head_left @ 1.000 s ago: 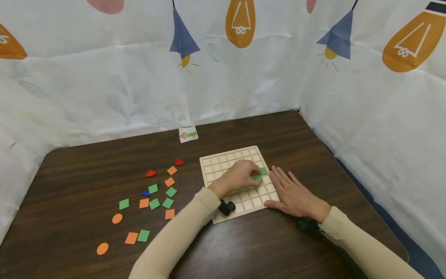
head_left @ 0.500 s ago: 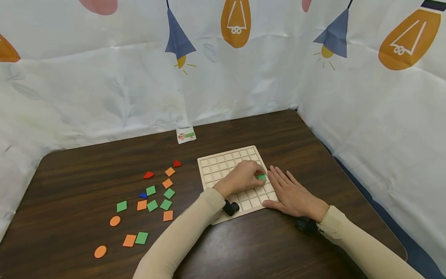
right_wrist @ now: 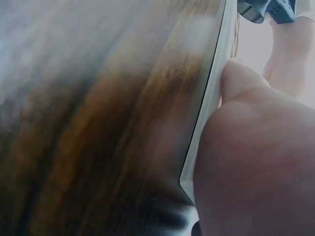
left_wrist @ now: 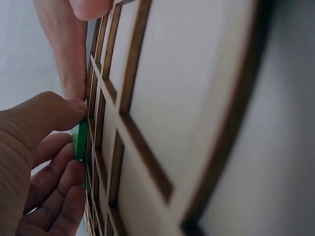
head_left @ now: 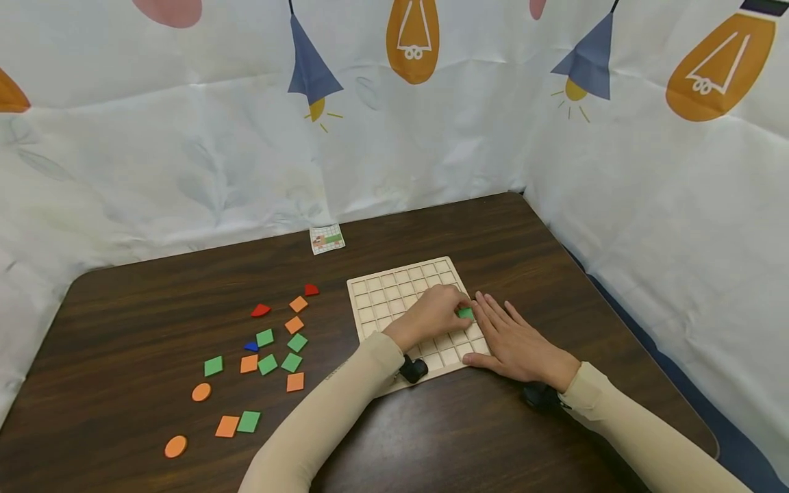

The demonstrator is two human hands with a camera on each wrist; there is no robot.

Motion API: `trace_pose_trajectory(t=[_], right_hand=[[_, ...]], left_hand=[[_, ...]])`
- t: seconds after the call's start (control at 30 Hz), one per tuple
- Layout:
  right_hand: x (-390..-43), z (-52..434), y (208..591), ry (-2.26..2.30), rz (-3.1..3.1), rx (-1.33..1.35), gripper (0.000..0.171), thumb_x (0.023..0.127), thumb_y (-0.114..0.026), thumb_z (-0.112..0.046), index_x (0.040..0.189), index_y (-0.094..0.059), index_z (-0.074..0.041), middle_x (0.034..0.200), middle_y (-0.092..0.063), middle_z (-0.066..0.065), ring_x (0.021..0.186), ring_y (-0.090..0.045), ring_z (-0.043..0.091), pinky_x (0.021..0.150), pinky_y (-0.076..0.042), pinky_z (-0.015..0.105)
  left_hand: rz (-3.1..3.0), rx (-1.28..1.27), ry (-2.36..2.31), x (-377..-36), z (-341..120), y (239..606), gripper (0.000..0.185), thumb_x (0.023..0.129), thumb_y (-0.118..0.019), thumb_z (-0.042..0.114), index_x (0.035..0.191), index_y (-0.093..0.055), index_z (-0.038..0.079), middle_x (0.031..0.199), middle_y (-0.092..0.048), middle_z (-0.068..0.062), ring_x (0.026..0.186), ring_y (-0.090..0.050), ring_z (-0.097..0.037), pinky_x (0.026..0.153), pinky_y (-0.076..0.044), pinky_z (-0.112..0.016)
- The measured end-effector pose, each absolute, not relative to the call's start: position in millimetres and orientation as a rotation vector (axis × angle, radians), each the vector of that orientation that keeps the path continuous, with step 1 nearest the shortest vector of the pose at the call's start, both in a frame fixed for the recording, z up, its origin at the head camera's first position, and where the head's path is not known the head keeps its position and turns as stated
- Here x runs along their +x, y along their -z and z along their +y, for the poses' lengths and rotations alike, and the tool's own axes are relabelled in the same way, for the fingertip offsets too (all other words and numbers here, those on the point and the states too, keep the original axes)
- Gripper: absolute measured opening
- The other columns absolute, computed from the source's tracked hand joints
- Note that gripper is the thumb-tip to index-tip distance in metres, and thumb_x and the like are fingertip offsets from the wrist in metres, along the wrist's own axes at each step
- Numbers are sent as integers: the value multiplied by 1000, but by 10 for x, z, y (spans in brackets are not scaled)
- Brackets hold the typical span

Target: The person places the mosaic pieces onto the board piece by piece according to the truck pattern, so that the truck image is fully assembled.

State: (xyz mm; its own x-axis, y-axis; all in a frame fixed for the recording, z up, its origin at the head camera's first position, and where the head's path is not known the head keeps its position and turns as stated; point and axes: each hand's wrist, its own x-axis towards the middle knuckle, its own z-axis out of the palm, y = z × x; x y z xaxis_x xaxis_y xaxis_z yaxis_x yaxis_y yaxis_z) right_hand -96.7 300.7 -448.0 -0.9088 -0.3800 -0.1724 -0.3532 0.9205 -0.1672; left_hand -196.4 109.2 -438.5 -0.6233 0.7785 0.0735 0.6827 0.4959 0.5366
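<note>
head view: your left hand (head_left: 431, 315) pinches the green tile (head_left: 465, 313) over a square near the grid board's (head_left: 394, 287) right edge; your right hand (head_left: 514, 339) lies flat, fingers released, steadying the board on the counter (head_left: 493, 233).

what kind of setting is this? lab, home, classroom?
Probably a staged recording booth, not a lived-in room: a dark wooden table walled in by a bulb-printed white sheet, with only a wooden grid board and loose coloured tiles laid out.

loose tiles (head_left: 265, 349) l of table (head_left: 154, 294) | card (head_left: 327, 239) | lamp-print sheet (head_left: 185, 150)
</note>
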Motion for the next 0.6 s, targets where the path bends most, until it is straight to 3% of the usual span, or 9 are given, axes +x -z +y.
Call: trace_pose_trajectory(t=[0.6], right_hand=[[-973,3017,4493,199,2877,-563,105,98,-47,-72,165,-10,-1,175,-6,18,164,-10,37,129,-17,64]], left_hand=[[2550,1246,-802,-1984,1118,4426,31,94,-76,25,122,-78,10,104,-78,-3,92,-72,-12,81,-58,-22]])
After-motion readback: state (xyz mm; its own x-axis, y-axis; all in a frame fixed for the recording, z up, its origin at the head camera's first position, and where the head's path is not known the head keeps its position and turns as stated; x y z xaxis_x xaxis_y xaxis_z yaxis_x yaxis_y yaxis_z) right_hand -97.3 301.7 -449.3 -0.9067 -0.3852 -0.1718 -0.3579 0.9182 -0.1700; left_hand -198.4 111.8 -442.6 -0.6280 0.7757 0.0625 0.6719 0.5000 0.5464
